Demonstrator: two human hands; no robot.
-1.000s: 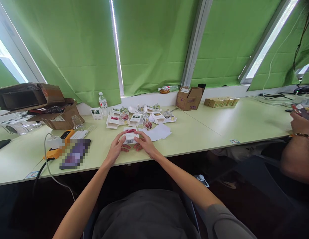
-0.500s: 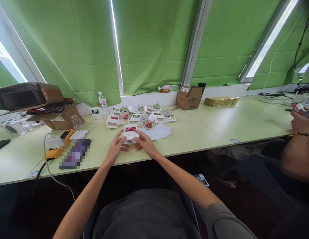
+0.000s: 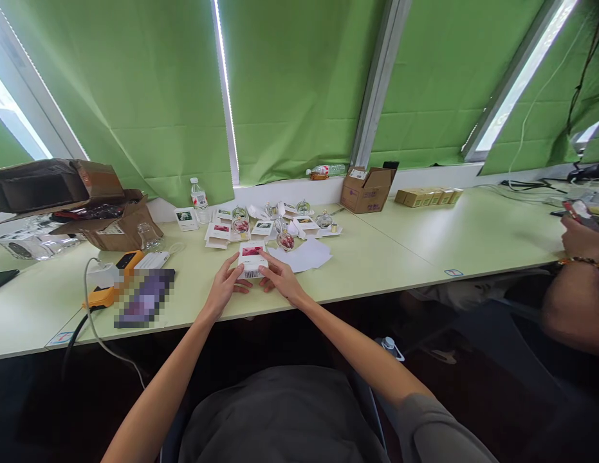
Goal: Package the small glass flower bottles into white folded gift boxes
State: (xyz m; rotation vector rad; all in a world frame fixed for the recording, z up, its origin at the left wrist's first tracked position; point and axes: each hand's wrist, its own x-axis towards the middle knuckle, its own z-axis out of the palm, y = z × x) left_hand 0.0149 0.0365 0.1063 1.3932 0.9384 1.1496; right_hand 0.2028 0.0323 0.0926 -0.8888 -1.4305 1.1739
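Observation:
A small white cardboard box [image 3: 253,260] with a pink-red picture and a barcode is held near the table's front edge. My left hand [image 3: 226,283] grips its left side, and my right hand [image 3: 280,278] has its fingers on the right side and top. Just beyond it lies a round glass bottle [image 3: 285,240] with red contents, beside white paper sheets [image 3: 306,256]. Farther back are several similar round glass bottles and opened white boxes, among them a box with a pink picture [image 3: 219,234] and a glass bottle [image 3: 324,220] at the right.
A power bank-like yellow device [image 3: 130,262], cables and a blurred phone-like item [image 3: 145,299] lie on the left. Brown cartons [image 3: 118,225] and a water bottle [image 3: 198,195] stand behind. Another carton [image 3: 367,190] and gold boxes [image 3: 428,196] are at right. A co-worker's hand [image 3: 581,238] holds a phone.
Both hands stay on the box in nearly the same pose. The view has shifted very slightly; nothing else has visibly moved.

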